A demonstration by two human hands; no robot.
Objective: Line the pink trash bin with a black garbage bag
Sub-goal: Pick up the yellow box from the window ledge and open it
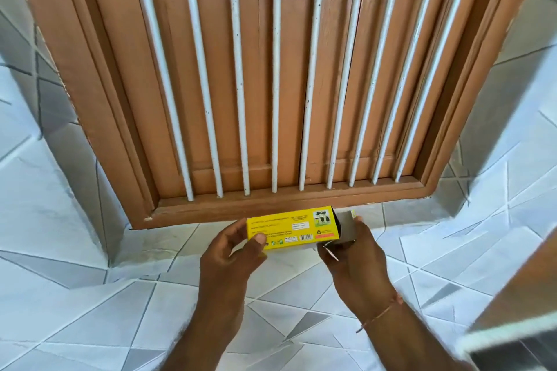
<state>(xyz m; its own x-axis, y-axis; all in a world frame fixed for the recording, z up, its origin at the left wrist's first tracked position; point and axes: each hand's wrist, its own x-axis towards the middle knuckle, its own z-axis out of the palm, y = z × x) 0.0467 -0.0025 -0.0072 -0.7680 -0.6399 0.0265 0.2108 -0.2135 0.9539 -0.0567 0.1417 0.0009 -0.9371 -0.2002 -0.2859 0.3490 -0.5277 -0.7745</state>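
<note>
A long yellow cardboard box of garbage bags [291, 227] is held level in front of me, its printed side facing up. My left hand [233, 253] grips its left end, thumb on top. At the box's right end, my right hand [352, 253] pinches the grey end flap [346, 227], which stands open and shows a dark inside. A thin string bracelet circles my right wrist. Neither the pink trash bin nor a loose black bag is in view.
A brown wooden window frame [211, 211] with closed shutters and white vertical bars [275, 99] fills the wall ahead. White and grey patterned tiles [90, 295] cover the wall around it. A blurred brown and white edge [512, 310] intrudes at the lower right.
</note>
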